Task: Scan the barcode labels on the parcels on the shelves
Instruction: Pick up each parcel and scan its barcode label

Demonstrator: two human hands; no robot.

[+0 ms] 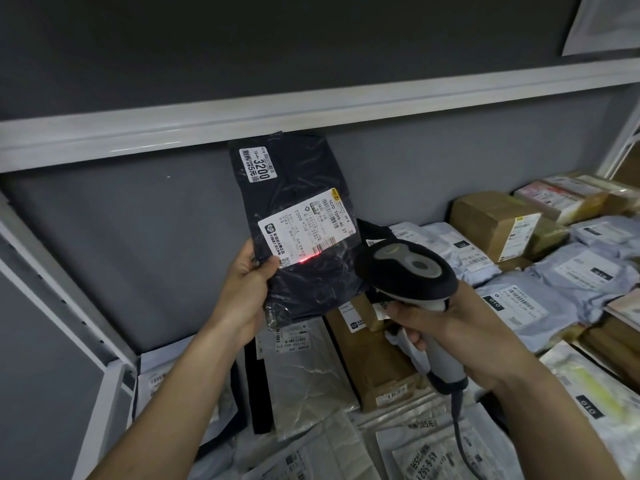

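My left hand (pixel 247 289) grips the lower left edge of a black plastic parcel bag (pixel 294 174) and holds it upright above the shelf. Its white shipping label (pixel 306 228) faces me, and a smaller white sticker (pixel 259 165) reading 3200 sits near the bag's top. A red scan line (pixel 308 258) glows across the label's lower barcode. My right hand (pixel 446 323) grips the handle of a black and grey corded barcode scanner (pixel 408 271), whose head points at the label from the right.
The shelf below holds several parcels: a brown carton (pixel 367 355), grey poly mailers (pixel 568 289), white mailers (pixel 433 452) and cardboard boxes (pixel 491 220) at the back right. A white shelf rail (pixel 242 123) runs just above the bag. A white upright (pixel 100 420) stands at left.
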